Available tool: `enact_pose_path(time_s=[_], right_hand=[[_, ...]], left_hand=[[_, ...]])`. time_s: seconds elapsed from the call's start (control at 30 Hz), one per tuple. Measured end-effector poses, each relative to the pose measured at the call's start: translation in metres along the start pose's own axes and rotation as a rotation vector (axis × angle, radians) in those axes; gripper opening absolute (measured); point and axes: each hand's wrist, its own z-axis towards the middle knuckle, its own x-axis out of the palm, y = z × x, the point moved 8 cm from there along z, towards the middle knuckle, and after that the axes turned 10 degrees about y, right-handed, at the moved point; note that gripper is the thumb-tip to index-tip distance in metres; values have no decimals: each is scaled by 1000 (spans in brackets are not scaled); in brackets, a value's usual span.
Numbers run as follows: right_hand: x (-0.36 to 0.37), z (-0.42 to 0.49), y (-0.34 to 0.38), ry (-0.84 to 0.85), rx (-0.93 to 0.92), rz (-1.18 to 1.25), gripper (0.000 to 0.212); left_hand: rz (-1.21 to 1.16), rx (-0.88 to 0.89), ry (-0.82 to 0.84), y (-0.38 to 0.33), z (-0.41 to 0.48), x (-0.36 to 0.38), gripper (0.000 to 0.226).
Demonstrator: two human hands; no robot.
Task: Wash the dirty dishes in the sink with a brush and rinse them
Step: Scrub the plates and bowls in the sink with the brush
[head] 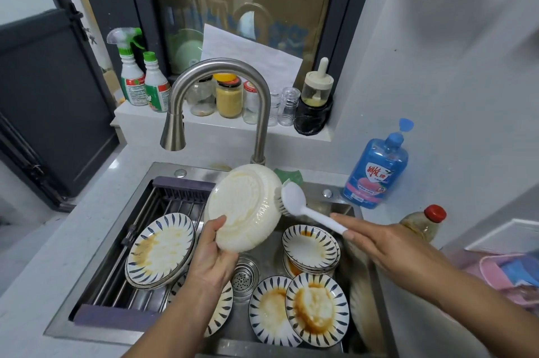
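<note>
My left hand [211, 255] grips a white plate [245, 206] by its lower rim and holds it tilted over the steel sink [99, 244], underside towards me. My right hand [388, 244] holds the handle of a white dish brush [294, 201]; its bristles touch the plate's right edge. Dirty blue-striped plates with brown sauce lie below: a stack on the drying rack [160, 249], two at the front [316, 308], and a stack of small ones [310, 246] at the right. Another plate lies partly hidden under my left forearm.
A curved steel tap [218, 103] arches over the sink, with no water running. A blue soap bottle [376, 171] and an oil bottle [423, 223] stand on the right counter. Jars and spray bottles [137, 77] line the window sill. The drain strainer [243, 276] lies between the plates.
</note>
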Motion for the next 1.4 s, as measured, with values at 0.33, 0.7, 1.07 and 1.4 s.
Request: enact_pose_path(time_s=[0.33,0.7,1.07,1.4], right_hand=[[-21,51,-24,10,16,146,41],[90,87,-16,92,194,394,39],[130,116,20,257,9,-1,40],[129,147,51,306,-136,-237,33]], left_hand=[[603,-230,93,-15,-2,-12,77],[2114,-269,159,60,-7,-59,58],[2189,-496,-500,70,27,-157,70],[2066,-651,-758,62,39,-212,65]])
